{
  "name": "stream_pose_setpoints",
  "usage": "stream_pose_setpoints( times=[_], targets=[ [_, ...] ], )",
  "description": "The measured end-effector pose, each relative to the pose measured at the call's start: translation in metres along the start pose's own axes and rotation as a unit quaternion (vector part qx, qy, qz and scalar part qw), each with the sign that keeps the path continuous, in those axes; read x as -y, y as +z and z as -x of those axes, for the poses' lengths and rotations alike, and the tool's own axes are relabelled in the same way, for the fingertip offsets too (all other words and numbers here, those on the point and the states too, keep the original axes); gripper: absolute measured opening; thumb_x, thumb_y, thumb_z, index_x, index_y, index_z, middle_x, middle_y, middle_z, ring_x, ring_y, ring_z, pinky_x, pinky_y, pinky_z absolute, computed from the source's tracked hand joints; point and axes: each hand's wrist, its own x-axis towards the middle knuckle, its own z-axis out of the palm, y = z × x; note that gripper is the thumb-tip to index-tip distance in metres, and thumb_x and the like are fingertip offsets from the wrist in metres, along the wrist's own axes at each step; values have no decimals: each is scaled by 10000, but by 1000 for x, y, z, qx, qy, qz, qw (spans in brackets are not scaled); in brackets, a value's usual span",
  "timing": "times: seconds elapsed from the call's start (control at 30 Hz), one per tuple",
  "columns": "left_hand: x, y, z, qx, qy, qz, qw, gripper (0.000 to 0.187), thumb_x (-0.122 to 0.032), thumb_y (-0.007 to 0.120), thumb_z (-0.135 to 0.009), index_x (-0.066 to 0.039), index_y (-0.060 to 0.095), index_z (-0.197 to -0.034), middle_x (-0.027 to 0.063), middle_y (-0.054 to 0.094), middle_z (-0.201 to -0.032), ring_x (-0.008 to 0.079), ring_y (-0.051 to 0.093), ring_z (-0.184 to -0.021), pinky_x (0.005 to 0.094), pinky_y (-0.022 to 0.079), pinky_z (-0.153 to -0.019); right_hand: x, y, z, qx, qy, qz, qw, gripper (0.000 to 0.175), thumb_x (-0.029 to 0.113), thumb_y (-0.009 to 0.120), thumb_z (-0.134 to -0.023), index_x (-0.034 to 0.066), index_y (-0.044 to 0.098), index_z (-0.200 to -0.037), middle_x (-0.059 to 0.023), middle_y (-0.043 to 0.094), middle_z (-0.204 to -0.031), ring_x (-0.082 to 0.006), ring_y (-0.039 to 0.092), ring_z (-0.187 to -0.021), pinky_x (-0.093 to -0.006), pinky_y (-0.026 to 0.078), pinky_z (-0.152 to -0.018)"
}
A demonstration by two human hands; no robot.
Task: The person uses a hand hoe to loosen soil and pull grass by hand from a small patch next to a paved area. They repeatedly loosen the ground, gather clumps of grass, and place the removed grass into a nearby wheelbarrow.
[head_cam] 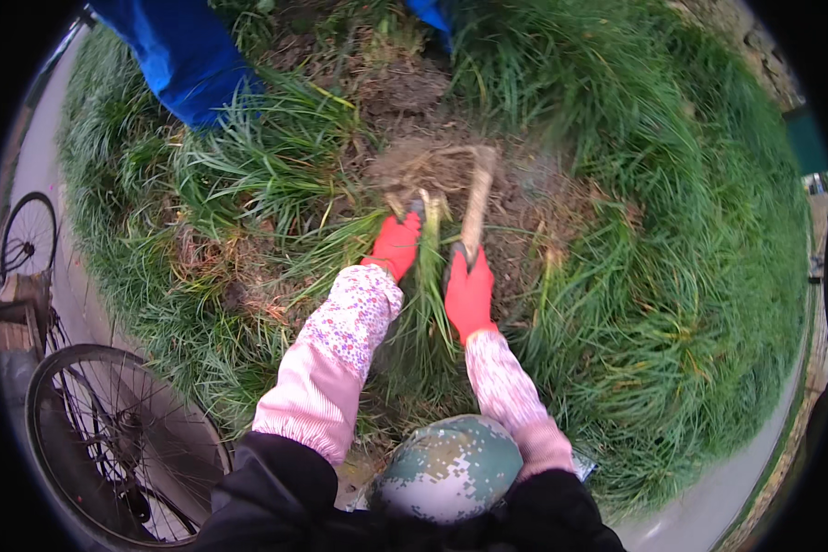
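Note:
My left hand [395, 243], in a red glove with dark finger coating, is closed around the base of a grass clump [430, 234]; its long green blades hang down between my arms. Fibrous roots [414, 165] at its top are blurred and lie against bare soil. My right hand [469, 286], gloved alike, grips the wooden handle [479, 196] of a hand tool just right of the clump. The handle points up and away from me; the tool's head is blurred among the roots, so its kind cannot be told.
Thick grass surrounds the dug soil [403, 90]. A person's blue trouser leg [186, 62] stands at upper left, with more blue fabric [431, 14] at the top. A spoked wheel [127, 441] is at lower left, beside the pavement [96, 290]. My camouflage-covered knee [452, 469] is below.

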Motion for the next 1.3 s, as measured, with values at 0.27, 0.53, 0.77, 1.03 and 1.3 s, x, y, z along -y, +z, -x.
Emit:
stream_pose_setpoints(
  times=[0.27,0.53,0.77,1.03,1.3],
  targets=[
    [-114,-54,-6,87,-1,76,993,647,-421,815,-835,61,632,-1226,89,724,-994,149,656,-834,346,516,-724,-36,-109,-12,-16,219,-610,761,400,505,497,-1041,109,519,-988,14,474,-652,-95,431,-446,-256,329,-369],
    [-103,-32,1,68,316,-649,689,456,-166,573,-923,-23,534,-1354,87,731,-936,269,720,-878,423,533,-748,-8,-144,48,-28,238,-428,871,312,374,552,-1048,65,515,-1067,-8,499,-719,-94,479,-501,-259,391,-425],
    [-75,-14,-1,29,311,-662,681,493,-139,583,-903,32,502,-1358,116,732,-952,257,720,-886,417,534,-752,-6,-125,65,-46,-57,-601,796,203,194,558,-1022,24,540,-1131,-87,601,-823,-149,568,-616,-295,496,-566],
    [-55,6,37,-49,292,-681,669,371,-135,581,-903,-14,546,-1252,109,683,-934,238,717,-784,365,550,-632,5,-22,-37,93,200,-393,893,298,361,470,-1071,73,538,-1041,-37,607,-726,-123,553,-497,-256,450,-426],
    [-35,13,34,-36,286,-730,619,383,-158,574,-901,-13,553,-1255,110,665,-910,230,681,-730,369,531,-578,-13,-28,13,160,-32,-443,882,295,339,554,-1034,53,589,-1094,-88,635,-809,-189,631,-653,-323,533,-585]
  ],
)
